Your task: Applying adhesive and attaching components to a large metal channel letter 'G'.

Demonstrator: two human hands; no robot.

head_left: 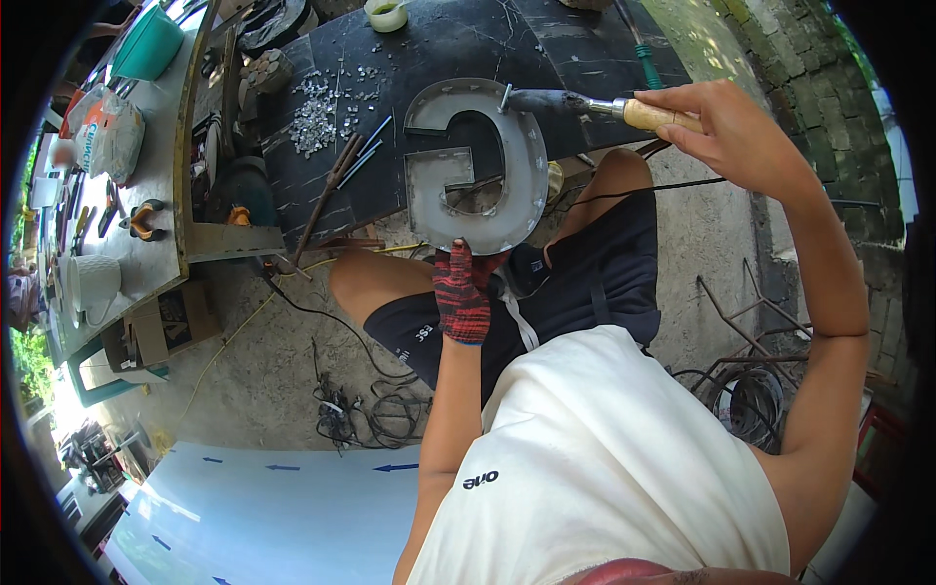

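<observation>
A grey metal channel letter G (526, 185) rests partly on the dark marble-patterned table and juts out over my lap. My left hand (461, 300), in a red and black knit glove, grips its lower rim with the thumb on top. Bare, my right hand (733, 129) is closed round the wooden handle of a soldering iron (597, 105). The iron's dark head reaches the letter's upper right wall, where a small shiny metal piece (505, 98) stands at its tip. Pale spots dot the inside of the letter's rim.
Loose metal bits (317, 115) are strewn over the dark table (458, 44), near thin rods (366, 154) and a small bowl (386, 15). A green-handled tool (646, 63) lies at the far right. Left stands a workbench (161, 190) with pliers (146, 220). Black cables (390, 409) coil on the floor.
</observation>
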